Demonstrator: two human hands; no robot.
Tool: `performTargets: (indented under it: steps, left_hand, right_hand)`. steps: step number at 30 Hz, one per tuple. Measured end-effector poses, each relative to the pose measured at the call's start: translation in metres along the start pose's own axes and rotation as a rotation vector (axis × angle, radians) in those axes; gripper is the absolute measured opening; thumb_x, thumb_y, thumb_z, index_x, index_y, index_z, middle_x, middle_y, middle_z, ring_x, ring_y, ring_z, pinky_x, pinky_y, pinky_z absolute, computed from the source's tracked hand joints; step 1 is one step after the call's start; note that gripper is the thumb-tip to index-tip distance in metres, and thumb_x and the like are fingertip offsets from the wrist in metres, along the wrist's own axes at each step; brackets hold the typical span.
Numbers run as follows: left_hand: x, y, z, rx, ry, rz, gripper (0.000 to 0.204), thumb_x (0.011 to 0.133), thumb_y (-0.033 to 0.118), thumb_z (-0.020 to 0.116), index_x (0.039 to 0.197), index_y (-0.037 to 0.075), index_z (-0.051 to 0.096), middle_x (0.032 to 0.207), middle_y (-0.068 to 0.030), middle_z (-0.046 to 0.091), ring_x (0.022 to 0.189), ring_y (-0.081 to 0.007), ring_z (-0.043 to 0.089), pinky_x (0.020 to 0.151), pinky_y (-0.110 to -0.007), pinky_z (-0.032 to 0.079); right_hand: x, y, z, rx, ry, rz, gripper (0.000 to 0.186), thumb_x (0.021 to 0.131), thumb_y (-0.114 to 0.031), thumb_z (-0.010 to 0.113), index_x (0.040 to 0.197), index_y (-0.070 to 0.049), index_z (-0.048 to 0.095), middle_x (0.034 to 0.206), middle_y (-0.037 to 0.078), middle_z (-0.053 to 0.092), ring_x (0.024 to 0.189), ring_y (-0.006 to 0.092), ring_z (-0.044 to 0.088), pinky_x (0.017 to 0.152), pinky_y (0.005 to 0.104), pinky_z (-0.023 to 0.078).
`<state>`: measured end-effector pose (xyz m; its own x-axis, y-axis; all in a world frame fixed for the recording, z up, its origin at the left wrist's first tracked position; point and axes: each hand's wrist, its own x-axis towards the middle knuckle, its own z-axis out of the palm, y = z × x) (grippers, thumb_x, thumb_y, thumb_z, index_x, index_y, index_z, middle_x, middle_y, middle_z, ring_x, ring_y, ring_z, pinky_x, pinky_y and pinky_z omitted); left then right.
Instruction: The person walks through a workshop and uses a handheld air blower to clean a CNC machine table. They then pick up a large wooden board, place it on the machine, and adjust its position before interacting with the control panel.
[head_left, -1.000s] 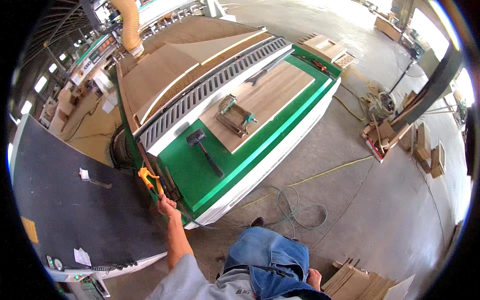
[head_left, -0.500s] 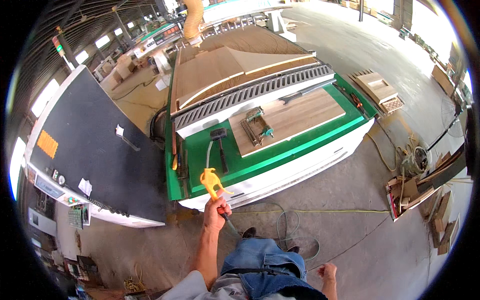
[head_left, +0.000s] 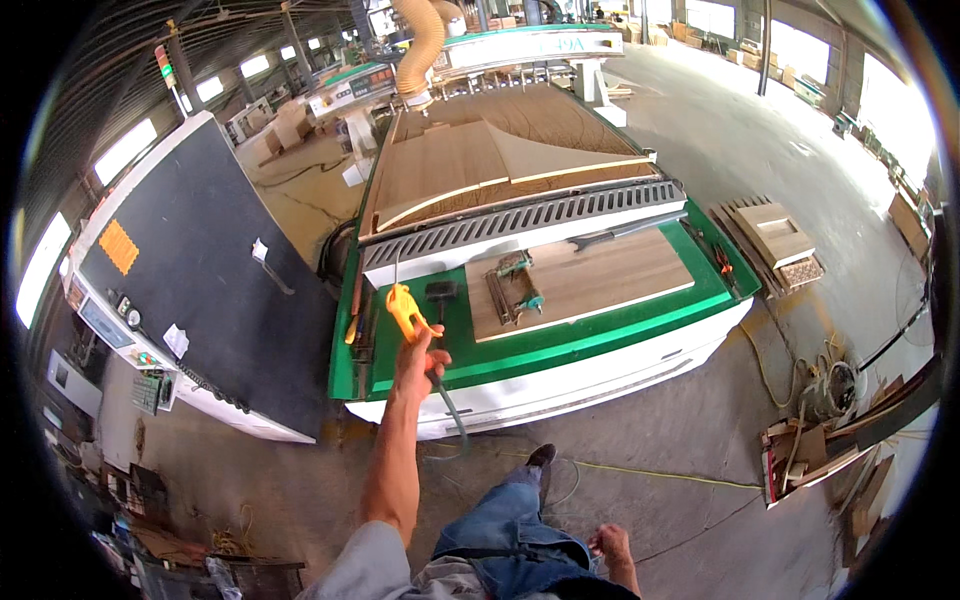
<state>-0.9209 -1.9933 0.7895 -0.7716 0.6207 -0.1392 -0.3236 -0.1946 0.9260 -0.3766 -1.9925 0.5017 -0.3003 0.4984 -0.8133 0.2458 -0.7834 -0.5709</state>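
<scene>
Raised ahead of me, my left hand (head_left: 415, 362) is closed around the handle of a yellow air blow gun (head_left: 404, 308). Its thin nozzle points up and away over the machine's front ledge, and a greenish air hose (head_left: 452, 412) hangs from the grip. My right hand (head_left: 611, 543) hangs low by my right side, fingers loosely curled, with nothing visible in it. Just beyond the blow gun, a black mallet (head_left: 441, 290) lies on the green ledge (head_left: 420, 372), its handle partly hidden. Beside it a wooden panel (head_left: 620, 275) carries a metal fixture with teal ends (head_left: 515, 285).
A wide machine bed with cut wooden boards (head_left: 450, 170) stands ahead, behind a slotted grey rail (head_left: 540, 222). To the left is a dark cabinet (head_left: 210, 250). Stacked wood pieces (head_left: 770, 240) and a scrap box (head_left: 800, 455) lie right. A yellow line (head_left: 680, 478) crosses the floor.
I have stepped toward the machine, one foot now forward. My left hand has carried the blow gun forward and slightly left, nearer the ledge. My right hand has shifted left in view.
</scene>
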Motion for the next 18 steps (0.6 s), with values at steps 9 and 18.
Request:
performTargets:
  steps: [9,18]
  left_hand:
    - [0.198,-0.001,0.047,0.345,0.218,0.189,0.031,0.099,0.037,0.059,0.101,0.009,0.046,0.062,0.0011,0.042,0.036,-0.0098,0.041,0.029,-0.026,0.031]
    - [0.310,-0.049,0.071,0.194,0.216,-0.021,0.034,0.097,0.040,0.059,0.109,0.011,0.048,0.089,-0.0063,0.056,0.041,-0.0127,0.045,0.032,-0.027,0.033]
  right_hand:
    - [0.031,0.045,-0.101,-0.800,0.200,-0.083,0.011,0.083,-0.018,0.060,0.084,-0.010,0.068,0.078,0.011,0.068,0.069,0.0310,0.065,0.061,0.0435,0.052]
    - [0.051,-0.037,-0.065,-1.098,0.382,-0.665,0.020,0.085,-0.018,0.059,0.078,0.000,0.061,0.067,0.012,0.063,0.059,0.0248,0.064,0.052,0.0399,0.049]
